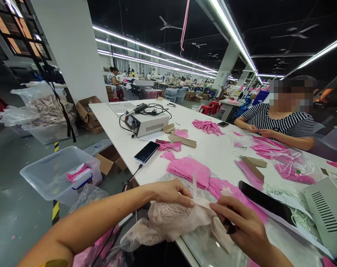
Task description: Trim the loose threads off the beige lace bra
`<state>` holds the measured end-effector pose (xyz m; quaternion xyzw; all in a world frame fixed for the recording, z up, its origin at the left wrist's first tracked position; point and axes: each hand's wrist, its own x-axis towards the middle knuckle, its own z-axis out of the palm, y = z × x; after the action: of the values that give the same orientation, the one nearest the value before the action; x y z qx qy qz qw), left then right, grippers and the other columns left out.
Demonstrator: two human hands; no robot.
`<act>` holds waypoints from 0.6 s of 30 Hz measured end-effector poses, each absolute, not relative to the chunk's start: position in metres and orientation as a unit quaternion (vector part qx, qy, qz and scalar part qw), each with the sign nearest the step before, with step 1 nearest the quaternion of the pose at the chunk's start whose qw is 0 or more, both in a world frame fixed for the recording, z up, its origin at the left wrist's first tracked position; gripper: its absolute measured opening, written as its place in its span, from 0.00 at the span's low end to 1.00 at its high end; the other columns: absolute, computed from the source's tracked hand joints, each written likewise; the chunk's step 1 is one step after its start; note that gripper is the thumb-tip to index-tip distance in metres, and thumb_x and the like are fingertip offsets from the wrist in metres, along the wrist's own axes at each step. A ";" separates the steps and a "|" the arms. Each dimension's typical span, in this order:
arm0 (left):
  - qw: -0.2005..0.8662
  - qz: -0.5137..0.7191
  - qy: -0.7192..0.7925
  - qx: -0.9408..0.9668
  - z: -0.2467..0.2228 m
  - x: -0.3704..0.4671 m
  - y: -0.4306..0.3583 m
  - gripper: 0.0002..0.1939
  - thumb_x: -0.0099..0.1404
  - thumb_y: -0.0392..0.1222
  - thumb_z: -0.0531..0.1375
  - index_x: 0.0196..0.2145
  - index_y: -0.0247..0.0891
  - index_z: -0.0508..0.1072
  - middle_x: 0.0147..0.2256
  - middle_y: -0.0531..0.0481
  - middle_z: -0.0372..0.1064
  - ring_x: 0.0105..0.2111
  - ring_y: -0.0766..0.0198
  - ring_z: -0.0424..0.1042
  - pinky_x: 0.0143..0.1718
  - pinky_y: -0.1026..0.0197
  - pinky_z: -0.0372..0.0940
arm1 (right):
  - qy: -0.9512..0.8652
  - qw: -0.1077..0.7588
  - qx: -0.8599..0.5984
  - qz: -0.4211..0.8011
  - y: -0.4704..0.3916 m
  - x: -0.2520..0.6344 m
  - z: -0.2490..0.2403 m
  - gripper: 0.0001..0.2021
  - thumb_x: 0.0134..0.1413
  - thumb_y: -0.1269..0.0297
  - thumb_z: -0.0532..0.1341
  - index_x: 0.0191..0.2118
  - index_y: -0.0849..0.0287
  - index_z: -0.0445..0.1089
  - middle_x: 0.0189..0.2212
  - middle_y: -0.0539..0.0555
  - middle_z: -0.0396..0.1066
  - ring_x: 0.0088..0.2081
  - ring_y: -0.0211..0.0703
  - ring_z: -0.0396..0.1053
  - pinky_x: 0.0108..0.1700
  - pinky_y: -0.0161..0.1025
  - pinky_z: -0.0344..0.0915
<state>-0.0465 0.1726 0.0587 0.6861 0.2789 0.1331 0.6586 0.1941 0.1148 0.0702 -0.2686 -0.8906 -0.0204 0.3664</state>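
A beige lace garment piece (171, 217) hangs over the near table edge, bunched below my hands. My left hand (174, 192) grips its upper edge between thumb and fingers. My right hand (240, 220) pinches the same pale edge a little to the right, fingertips close to my left thumb. Something small and dark (229, 226) shows under my right fingers; its kind is hidden. A narrow translucent strip (194, 187) stands up beside my left fingers. Just beyond lies a stack of pink lace pieces (189, 170), with more pink fabric (221, 187) to its right.
On the white table (213, 148) are a phone (147, 152), a grey control box (149, 122) with cables, a black phone-like slab (265, 202) and another grey box (325, 209). A co-worker (279, 126) sits across at right. A clear plastic bin (46, 181) stands on the floor at left.
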 end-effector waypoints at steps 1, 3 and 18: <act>0.684 0.160 0.293 0.648 0.058 -0.046 0.162 0.16 0.53 0.52 0.63 0.25 0.34 0.73 0.21 0.55 0.63 0.21 0.70 0.58 0.23 0.67 0.52 | -0.891 0.369 -0.265 -0.020 0.110 0.195 0.071 0.17 0.52 0.82 0.56 0.45 0.58 0.71 0.31 0.55 0.68 0.27 0.34 0.68 0.24 0.30 0.66; 0.717 0.214 0.325 0.578 0.056 -0.043 0.143 0.16 0.49 0.51 0.65 0.25 0.33 0.73 0.20 0.55 0.62 0.20 0.70 0.56 0.22 0.67 0.50 | -0.889 0.374 -0.265 -0.017 0.099 0.196 0.068 0.19 0.50 0.82 0.57 0.46 0.57 0.71 0.30 0.55 0.68 0.25 0.34 0.66 0.22 0.30 0.63; 0.757 0.297 0.405 0.419 0.030 -0.007 0.073 0.17 0.43 0.51 0.64 0.20 0.32 0.69 0.17 0.55 0.58 0.19 0.70 0.54 0.22 0.65 0.46 | -0.844 0.395 -0.360 0.043 0.041 0.212 0.051 0.13 0.53 0.81 0.56 0.40 0.58 0.70 0.31 0.54 0.64 0.31 0.37 0.68 0.28 0.32 0.67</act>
<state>-0.0073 0.0728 0.0303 0.4192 0.4048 0.2967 0.7565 0.2122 0.0410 0.0508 -0.3596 -0.8441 0.0425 0.3953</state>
